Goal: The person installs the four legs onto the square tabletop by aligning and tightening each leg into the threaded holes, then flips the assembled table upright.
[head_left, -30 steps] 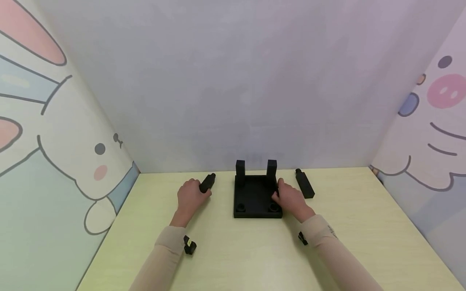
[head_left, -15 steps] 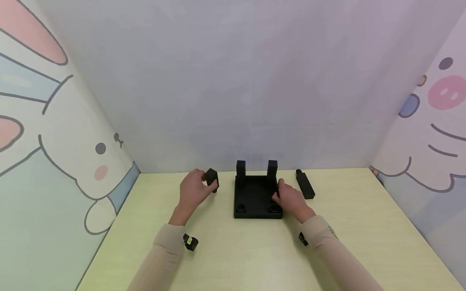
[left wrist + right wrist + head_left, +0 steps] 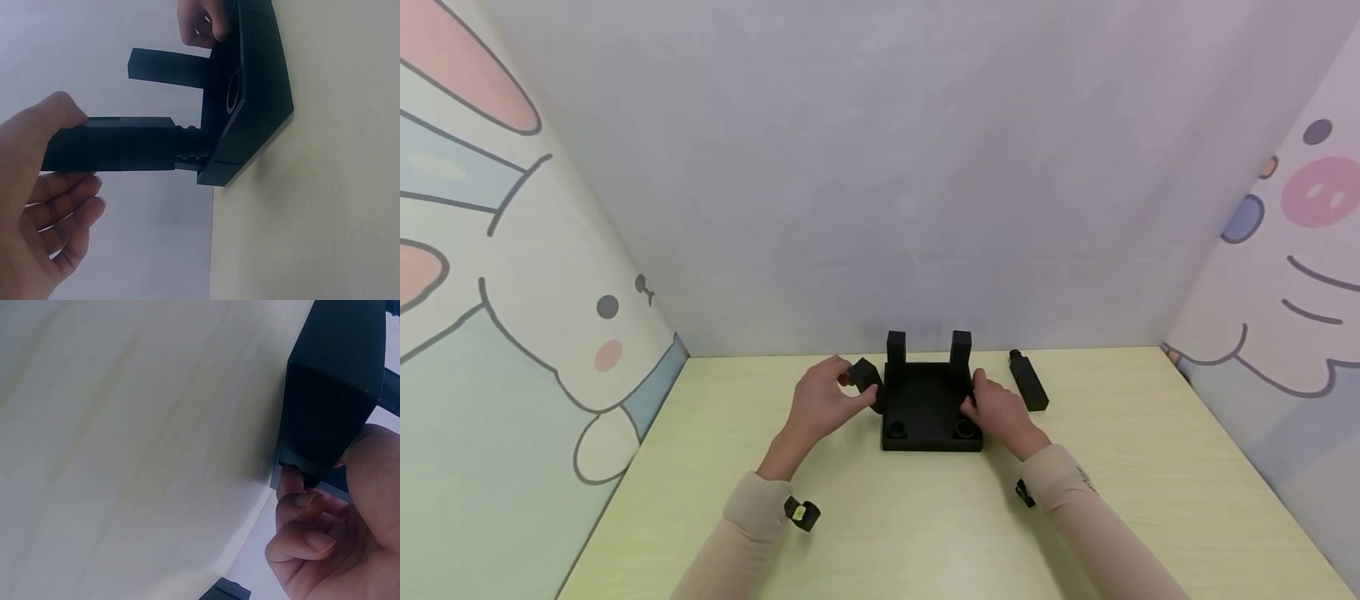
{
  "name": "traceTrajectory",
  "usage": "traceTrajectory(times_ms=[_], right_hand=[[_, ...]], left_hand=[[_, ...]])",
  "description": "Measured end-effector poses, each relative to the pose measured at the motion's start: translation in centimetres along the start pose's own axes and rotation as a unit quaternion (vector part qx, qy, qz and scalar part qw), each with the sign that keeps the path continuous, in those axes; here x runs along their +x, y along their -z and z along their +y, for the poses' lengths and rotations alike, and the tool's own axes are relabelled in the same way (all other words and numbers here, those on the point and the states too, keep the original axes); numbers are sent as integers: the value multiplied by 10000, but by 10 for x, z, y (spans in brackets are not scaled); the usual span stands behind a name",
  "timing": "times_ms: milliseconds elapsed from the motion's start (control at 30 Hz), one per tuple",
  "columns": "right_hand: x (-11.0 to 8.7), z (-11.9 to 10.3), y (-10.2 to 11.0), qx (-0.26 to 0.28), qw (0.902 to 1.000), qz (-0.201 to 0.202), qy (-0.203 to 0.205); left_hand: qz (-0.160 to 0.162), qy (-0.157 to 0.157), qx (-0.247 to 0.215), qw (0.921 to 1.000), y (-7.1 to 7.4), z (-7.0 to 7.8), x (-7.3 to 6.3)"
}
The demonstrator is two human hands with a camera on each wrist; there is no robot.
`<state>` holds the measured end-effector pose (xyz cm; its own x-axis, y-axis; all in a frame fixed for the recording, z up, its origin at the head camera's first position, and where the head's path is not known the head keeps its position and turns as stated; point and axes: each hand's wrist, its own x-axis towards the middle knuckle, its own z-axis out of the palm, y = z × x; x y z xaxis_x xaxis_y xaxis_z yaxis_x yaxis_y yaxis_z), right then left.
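A square black tabletop (image 3: 928,400) lies upside down on the table. Two black legs stand up from its far corners, and round sockets show at the near ones. My left hand (image 3: 822,402) pinches a loose black table leg (image 3: 867,380) between thumb and fingers, tilted beside the tabletop's left edge. In the left wrist view, the threaded end (image 3: 190,142) of this leg points toward the tabletop and overlaps its edge. My right hand (image 3: 998,410) grips the tabletop's right edge, thumb on top, with fingertips (image 3: 290,478) against its side in the right wrist view.
Another black leg (image 3: 1028,382) lies on the pale wooden table (image 3: 917,525), right of my right hand, threaded end away from me. A grey wall (image 3: 917,208) rises behind the table, with cartoon-printed panels (image 3: 550,333) on both sides.
My left hand has lifted the leg off the table, turned its threaded end downward and carried it right to the tabletop's left edge. My right hand stays at the right edge.
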<state>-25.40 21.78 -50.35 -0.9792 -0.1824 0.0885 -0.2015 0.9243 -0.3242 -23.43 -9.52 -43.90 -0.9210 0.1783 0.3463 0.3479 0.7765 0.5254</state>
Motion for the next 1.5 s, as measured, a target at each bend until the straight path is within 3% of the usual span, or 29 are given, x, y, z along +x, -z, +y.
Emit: traceTrajectory(times_ms=[300, 700, 1267, 1500], right_hand=[[-1, 1, 0, 99, 9999, -46, 24], [0, 2, 1, 171, 9998, -28, 38], [2, 4, -3, 240, 9997, -8, 100], [3, 5, -4, 295, 9995, 11, 107]], left_hand=[[-449, -254, -29, 9987, -6, 4, -2], [-766, -827, 103, 9936, -2, 11, 0], [-1181, -1069, -82, 9872, 0, 13, 3], [-1384, -1212, 172, 9828, -5, 17, 6]])
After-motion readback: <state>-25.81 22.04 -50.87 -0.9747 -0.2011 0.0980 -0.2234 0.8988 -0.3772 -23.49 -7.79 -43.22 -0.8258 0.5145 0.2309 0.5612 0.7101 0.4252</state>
